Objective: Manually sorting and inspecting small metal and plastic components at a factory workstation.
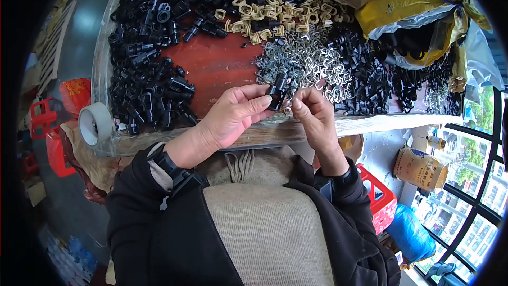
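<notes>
Black plastic fitting (277,91) pinched in our left hand (235,114) above the table (222,63) edge, our right hand (312,114) closed on a small metal clip, apparently mid-fitting; next we need careful alignment

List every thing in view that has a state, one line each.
Left hand: closed on a black connector, held above the table edge.
Right hand: fingertips pinched at the connector's lower end.
Tape roll: on its side at the table corner.
Yellow bag: open, slumped.
Black parts: loose pile.
</notes>
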`<action>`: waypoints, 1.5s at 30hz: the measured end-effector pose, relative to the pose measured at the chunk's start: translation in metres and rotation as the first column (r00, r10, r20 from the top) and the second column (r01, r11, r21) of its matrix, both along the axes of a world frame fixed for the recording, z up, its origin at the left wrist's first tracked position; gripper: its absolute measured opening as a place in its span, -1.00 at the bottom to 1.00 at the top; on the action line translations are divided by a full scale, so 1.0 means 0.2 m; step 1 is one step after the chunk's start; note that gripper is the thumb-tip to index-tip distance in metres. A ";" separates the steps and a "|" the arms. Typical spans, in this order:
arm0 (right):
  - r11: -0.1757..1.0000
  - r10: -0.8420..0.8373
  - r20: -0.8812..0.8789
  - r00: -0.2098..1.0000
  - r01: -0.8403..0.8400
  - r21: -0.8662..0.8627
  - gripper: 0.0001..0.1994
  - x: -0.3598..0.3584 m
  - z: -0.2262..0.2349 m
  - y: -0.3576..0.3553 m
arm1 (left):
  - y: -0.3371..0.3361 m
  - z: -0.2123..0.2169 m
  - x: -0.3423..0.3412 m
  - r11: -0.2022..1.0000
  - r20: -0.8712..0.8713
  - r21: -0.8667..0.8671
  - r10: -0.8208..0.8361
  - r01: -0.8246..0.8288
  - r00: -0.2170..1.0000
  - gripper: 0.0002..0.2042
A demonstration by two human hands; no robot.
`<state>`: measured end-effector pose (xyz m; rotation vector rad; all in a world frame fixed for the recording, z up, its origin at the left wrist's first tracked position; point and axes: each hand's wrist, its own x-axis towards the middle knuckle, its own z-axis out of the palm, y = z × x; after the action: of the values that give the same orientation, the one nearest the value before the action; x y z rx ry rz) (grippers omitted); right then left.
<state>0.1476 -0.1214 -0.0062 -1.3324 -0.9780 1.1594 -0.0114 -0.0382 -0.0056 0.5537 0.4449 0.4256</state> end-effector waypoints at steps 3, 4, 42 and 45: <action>1.000 0.011 0.068 0.998 -0.011 0.001 -0.85 -0.03 0.02 -0.02 | -0.03 0.03 -0.02 1.000 0.001 0.012 0.011 -0.011 1.000 -0.75; 1.000 0.016 0.098 0.995 -0.015 -0.003 -0.85 -0.04 0.03 -0.03 | -0.04 0.03 -0.03 1.000 0.002 0.023 0.010 -0.010 1.000 -0.74; 0.980 -0.060 0.112 0.992 0.037 0.194 -0.91 -0.06 0.08 -0.04 | -0.04 0.05 -0.03 0.993 0.150 -0.079 -0.077 0.090 0.986 -0.76; 0.959 -0.041 0.337 0.940 -0.058 0.279 -0.91 -0.04 0.06 -0.06 | -0.06 0.08 -0.04 0.990 0.129 -0.088 -0.096 0.108 0.987 -0.75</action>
<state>0.1392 -0.1330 0.0058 -1.3148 -1.3483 0.7672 -0.0189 -0.0497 0.0094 0.4531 0.3140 0.3368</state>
